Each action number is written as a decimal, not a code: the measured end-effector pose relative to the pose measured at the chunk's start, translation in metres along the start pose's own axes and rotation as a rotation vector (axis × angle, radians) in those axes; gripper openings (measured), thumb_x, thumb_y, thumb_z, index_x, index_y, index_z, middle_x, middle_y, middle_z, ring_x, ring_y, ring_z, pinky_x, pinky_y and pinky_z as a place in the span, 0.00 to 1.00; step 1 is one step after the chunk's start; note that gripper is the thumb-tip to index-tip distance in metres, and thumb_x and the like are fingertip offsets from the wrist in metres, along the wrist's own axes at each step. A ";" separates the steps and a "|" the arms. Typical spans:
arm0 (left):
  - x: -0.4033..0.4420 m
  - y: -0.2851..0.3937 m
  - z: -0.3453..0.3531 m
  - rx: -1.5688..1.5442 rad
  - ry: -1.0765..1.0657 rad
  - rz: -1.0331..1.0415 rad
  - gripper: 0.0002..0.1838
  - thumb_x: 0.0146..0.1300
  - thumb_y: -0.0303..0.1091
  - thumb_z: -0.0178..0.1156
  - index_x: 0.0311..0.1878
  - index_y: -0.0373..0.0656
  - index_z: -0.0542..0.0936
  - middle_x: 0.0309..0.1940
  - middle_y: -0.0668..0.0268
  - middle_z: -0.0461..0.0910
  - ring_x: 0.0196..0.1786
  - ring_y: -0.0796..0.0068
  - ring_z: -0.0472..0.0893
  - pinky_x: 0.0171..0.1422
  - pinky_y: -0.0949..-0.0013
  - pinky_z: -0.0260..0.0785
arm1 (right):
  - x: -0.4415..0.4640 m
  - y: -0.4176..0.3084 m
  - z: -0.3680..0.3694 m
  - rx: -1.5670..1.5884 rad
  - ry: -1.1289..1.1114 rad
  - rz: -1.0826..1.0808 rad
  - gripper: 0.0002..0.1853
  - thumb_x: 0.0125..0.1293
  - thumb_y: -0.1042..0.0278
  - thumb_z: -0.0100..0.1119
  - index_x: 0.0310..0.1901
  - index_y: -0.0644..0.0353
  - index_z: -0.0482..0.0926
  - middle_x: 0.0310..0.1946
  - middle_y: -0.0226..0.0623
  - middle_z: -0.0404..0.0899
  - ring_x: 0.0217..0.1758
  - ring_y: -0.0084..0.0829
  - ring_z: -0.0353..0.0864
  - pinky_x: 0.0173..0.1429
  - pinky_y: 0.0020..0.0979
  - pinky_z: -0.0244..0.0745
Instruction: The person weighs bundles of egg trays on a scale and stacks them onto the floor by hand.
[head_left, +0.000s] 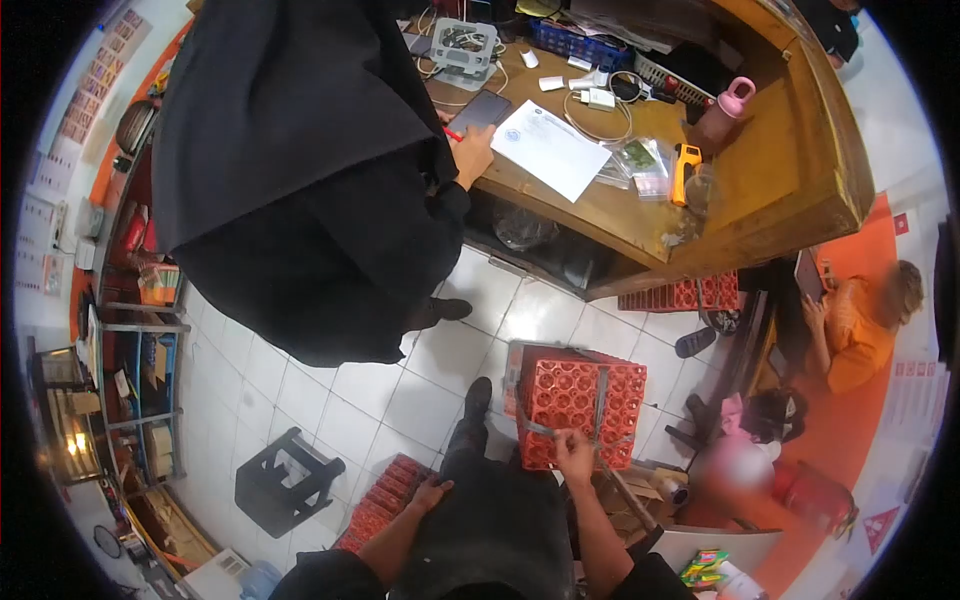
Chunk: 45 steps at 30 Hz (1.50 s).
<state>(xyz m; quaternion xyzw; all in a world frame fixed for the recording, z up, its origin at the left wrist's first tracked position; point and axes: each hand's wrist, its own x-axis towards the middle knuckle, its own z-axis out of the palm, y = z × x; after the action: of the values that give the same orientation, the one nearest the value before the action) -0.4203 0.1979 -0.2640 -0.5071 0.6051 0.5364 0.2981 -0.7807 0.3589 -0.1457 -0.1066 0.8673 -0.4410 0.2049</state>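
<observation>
My right hand (pixel 574 456) is closed at the near edge of a stack of red egg trays (pixel 560 400), its fingers pinching the grey strap (pixel 601 395) tied around the stack. Round cup-shaped hollows cover the top tray. My left hand (pixel 431 494) lies on my left thigh with the fingers stretched out and holds nothing. Beside it on the floor is another stack of red egg trays (pixel 385 502), partly hidden by my arm.
A person in black (pixel 330 180) stands at the wooden desk (pixel 640 225), one hand near a red pen and a paper (pixel 550 150). A black stool (pixel 287 483) stands at left. More red trays (pixel 690 293) lie under the desk. A person in orange (pixel 862 335) is at right.
</observation>
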 end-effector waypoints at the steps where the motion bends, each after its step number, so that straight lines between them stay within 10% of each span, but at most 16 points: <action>1: -0.005 0.013 0.007 0.015 0.014 -0.092 0.39 0.60 0.61 0.59 0.62 0.34 0.74 0.57 0.45 0.77 0.65 0.52 0.74 0.69 0.58 0.63 | -0.001 0.000 -0.006 0.065 -0.044 0.025 0.10 0.66 0.65 0.63 0.33 0.64 0.79 0.19 0.31 0.71 0.24 0.20 0.71 0.30 0.28 0.68; 11: 0.013 0.020 0.018 -0.064 0.015 -0.119 0.43 0.56 0.62 0.63 0.63 0.34 0.73 0.59 0.45 0.76 0.67 0.50 0.71 0.71 0.57 0.61 | 0.045 0.022 -0.055 0.084 0.048 0.100 0.08 0.67 0.67 0.61 0.38 0.64 0.80 0.19 0.28 0.70 0.25 0.17 0.66 0.29 0.25 0.64; 14: 0.035 0.011 0.017 0.086 -0.003 -0.075 0.43 0.57 0.62 0.62 0.63 0.32 0.72 0.61 0.44 0.73 0.67 0.49 0.70 0.72 0.58 0.61 | 0.112 -0.044 -0.099 0.005 0.371 -0.088 0.07 0.68 0.72 0.56 0.35 0.66 0.80 0.31 0.38 0.83 0.33 0.26 0.79 0.42 0.28 0.74; 18: 0.018 0.020 0.010 0.015 -0.025 -0.062 0.43 0.58 0.62 0.61 0.61 0.29 0.72 0.63 0.41 0.71 0.68 0.47 0.69 0.72 0.57 0.59 | 0.197 -0.179 -0.238 -0.014 0.921 -0.742 0.11 0.72 0.68 0.52 0.32 0.65 0.73 0.33 0.37 0.74 0.38 0.30 0.73 0.44 0.29 0.69; 21: 0.021 0.034 -0.001 0.078 0.007 -0.018 0.41 0.59 0.61 0.61 0.58 0.28 0.75 0.61 0.40 0.72 0.67 0.47 0.70 0.71 0.56 0.60 | 0.234 -0.322 -0.318 -0.159 1.256 -0.753 0.13 0.73 0.67 0.48 0.46 0.67 0.80 0.40 0.39 0.80 0.43 0.30 0.80 0.52 0.31 0.76; 25: 0.012 0.067 -0.010 0.221 -0.045 -0.039 0.36 0.59 0.58 0.61 0.51 0.27 0.80 0.52 0.40 0.78 0.61 0.48 0.76 0.67 0.54 0.64 | 0.350 -0.406 -0.430 -0.274 0.673 -0.855 0.23 0.75 0.55 0.48 0.64 0.58 0.74 0.61 0.35 0.77 0.59 0.27 0.78 0.63 0.29 0.71; 29: 0.021 0.064 -0.009 0.182 -0.034 -0.003 0.34 0.60 0.57 0.61 0.49 0.28 0.80 0.48 0.40 0.80 0.58 0.47 0.78 0.65 0.54 0.66 | 0.372 -0.419 -0.364 -0.536 0.377 -0.561 0.28 0.69 0.50 0.59 0.66 0.54 0.71 0.59 0.43 0.75 0.55 0.29 0.78 0.60 0.31 0.72; 45: 0.012 0.117 -0.058 0.404 -0.177 -0.145 0.42 0.59 0.65 0.57 0.58 0.30 0.76 0.56 0.43 0.77 0.61 0.49 0.76 0.66 0.58 0.67 | 0.382 -0.423 -0.371 -0.656 0.368 -0.393 0.28 0.69 0.51 0.56 0.66 0.54 0.68 0.54 0.56 0.78 0.55 0.41 0.82 0.58 0.36 0.74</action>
<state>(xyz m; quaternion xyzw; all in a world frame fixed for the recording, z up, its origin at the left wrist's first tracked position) -0.5230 0.1289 -0.2200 -0.4303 0.6339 0.4237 0.4833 -1.2870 0.2376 0.2917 -0.2489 0.9470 -0.1842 -0.0859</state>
